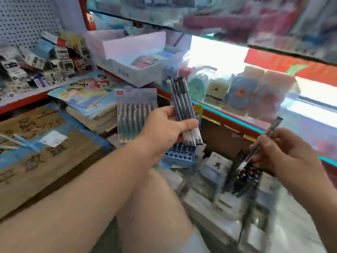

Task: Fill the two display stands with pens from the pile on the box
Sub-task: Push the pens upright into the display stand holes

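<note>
The scene is viewed through one wide-angle camera worn on the head, faced forward and down, and both forearms are cut by the lower edge. The left hand [167,125] with its pens [182,99] and the right hand [284,150] with one pen [271,127] are caught close, mid-frame. The box [45,170] is framed at left, the front edge of the glass counter [237,122] at right — edges are blurred
</note>
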`<control>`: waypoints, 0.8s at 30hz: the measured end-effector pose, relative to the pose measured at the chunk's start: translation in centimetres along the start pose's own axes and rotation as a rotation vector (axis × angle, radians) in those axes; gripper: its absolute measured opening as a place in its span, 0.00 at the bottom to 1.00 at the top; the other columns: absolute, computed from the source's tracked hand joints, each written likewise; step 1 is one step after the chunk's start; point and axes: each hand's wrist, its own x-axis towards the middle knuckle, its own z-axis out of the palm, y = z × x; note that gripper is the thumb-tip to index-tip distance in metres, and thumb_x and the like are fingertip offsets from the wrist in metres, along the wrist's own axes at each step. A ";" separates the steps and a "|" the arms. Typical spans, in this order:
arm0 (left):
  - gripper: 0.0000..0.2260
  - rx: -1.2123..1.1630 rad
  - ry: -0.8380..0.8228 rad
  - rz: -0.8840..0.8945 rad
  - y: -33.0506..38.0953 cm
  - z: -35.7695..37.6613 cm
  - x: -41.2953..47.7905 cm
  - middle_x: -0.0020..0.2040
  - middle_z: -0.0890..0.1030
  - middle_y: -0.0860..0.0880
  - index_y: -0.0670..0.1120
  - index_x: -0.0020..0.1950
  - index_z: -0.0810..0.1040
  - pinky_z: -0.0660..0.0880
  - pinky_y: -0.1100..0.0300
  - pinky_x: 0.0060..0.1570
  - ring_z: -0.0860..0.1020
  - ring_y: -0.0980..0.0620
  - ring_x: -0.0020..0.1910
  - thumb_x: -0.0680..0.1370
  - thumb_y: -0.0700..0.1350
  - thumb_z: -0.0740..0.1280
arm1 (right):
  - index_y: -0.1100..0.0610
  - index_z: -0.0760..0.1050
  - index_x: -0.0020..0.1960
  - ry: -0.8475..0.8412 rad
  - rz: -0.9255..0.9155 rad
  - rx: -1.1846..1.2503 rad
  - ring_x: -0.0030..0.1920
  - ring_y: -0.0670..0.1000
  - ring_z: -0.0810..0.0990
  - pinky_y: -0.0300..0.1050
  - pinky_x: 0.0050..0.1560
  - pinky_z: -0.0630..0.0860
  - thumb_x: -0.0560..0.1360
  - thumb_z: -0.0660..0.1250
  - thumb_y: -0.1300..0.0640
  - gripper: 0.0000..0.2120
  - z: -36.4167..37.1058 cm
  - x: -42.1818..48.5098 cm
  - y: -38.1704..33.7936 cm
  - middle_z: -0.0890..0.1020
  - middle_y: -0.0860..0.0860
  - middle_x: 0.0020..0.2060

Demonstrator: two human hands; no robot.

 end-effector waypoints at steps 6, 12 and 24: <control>0.08 0.042 -0.067 -0.102 -4.2 6.5 -1.7 0.45 0.87 0.42 0.42 0.49 0.82 0.85 0.47 0.44 0.85 0.47 0.42 0.75 0.32 0.74 | 0.55 0.78 0.47 0.078 0.071 -0.128 0.37 0.51 0.86 0.54 0.44 0.85 0.81 0.66 0.61 0.04 -3.5 -3.9 3.3 0.85 0.53 0.38; 0.09 0.108 -0.036 -0.157 -7.8 9.7 -2.3 0.46 0.87 0.46 0.46 0.52 0.82 0.83 0.50 0.44 0.86 0.47 0.46 0.75 0.36 0.76 | 0.48 0.78 0.43 0.046 0.049 -0.295 0.37 0.44 0.83 0.44 0.41 0.81 0.79 0.71 0.57 0.07 -2.4 -5.8 7.2 0.83 0.48 0.34; 0.09 0.178 0.021 -0.165 -11.1 10.2 -2.9 0.46 0.88 0.50 0.48 0.52 0.83 0.82 0.44 0.56 0.86 0.50 0.48 0.75 0.37 0.76 | 0.52 0.82 0.47 0.077 -0.035 -0.568 0.38 0.35 0.73 0.27 0.39 0.66 0.78 0.73 0.54 0.02 0.6 -6.2 11.5 0.78 0.41 0.37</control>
